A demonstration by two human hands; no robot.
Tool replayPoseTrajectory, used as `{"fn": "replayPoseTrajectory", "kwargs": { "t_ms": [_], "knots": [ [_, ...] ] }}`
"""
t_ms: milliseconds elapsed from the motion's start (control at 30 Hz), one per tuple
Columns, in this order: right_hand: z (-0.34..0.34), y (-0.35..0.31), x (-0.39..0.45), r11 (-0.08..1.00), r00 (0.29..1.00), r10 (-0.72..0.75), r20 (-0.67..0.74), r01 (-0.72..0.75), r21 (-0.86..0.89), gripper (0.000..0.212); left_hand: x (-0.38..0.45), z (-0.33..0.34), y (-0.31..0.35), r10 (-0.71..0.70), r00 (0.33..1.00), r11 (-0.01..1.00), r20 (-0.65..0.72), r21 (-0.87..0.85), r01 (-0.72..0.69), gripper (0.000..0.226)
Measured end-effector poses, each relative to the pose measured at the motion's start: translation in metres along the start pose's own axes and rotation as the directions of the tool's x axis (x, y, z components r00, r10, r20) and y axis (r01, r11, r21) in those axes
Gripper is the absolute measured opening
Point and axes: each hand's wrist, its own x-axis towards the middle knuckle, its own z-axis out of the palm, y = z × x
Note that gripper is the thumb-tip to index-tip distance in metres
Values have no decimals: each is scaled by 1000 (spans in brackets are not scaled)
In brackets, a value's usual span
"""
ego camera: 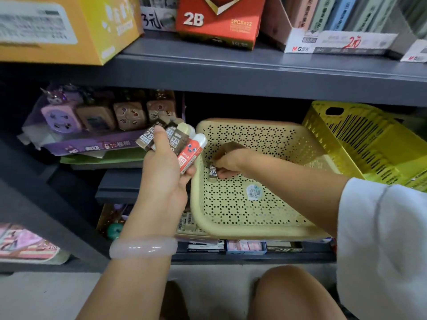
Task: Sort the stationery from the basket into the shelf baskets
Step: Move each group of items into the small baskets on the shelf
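A cream perforated basket (pixel 242 229) juts out from the middle shelf. My right hand (pixel 227 161) reaches into it and pinches a small brown 2B eraser (pixel 212 173) standing against the basket's left wall. Left of the basket, my left hand (pixel 165 165) grips a fan of several erasers (pixel 172 140): brown 2B ones and a red one with a cartoon face (pixel 191 153). A pale bangle (pixel 143 247) sits on my left wrist.
A yellow slatted basket (pixel 360 144) stands tilted to the right. A purple display box of sharpeners (pixel 92 125) fills the shelf's left. On the upper shelf (pixel 254 72) sit a yellow carton, a red 2B box (pixel 219 19) and pen boxes. More stock lies below.
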Motion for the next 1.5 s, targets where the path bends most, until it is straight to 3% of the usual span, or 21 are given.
{"fn": "replayPoseTrajectory", "kwargs": {
  "t_ms": [67,133,200,300,433,600,733,833,933,1033,1200,1500],
  "knots": [
    [-3,-4,-7,998,996,-58,-65,60,31,23,0,1,0,10,1000,1000,-9,-9,-10,39],
    [-10,-6,-22,956,957,-220,-187,250,152,12,-1,1,1,25,1000,999,-19,-19,-25,39],
    [-11,-9,-45,838,906,-380,-184,422,346,15,-2,2,1,47,998,999,-34,-14,-48,40],
    [-6,-12,-79,694,826,-550,-123,535,483,23,-4,5,-1,88,995,996,-49,17,-87,45],
    [1,-13,-100,652,765,-618,-181,627,426,11,-8,9,-4,114,993,993,-37,26,-113,50],
    [-1,-10,-99,622,752,-609,-252,650,437,10,-10,11,-4,129,991,992,-36,8,-129,52],
    [-24,2,-82,639,804,-476,-355,594,489,7,-9,9,-2,140,989,990,-41,-22,-141,39],
    [-30,15,-65,879,925,-342,-164,377,291,6,-9,9,-1,141,989,990,-51,-22,-143,30],
    [-17,22,-55,976,982,-187,34,182,118,3,-8,10,-2,133,990,991,-48,-24,-135,31],
    [-3,24,-46,993,989,-96,116,87,83,10,-8,9,-3,128,991,992,-42,-19,-129,34],
    [8,25,-36,991,995,-63,71,54,120,11,-6,9,-3,129,991,992,-32,-9,-130,33],
    [6,23,-41,976,994,-101,50,90,199,13,-6,8,-5,118,992,993,-34,17,-118,44]
  ]
}}
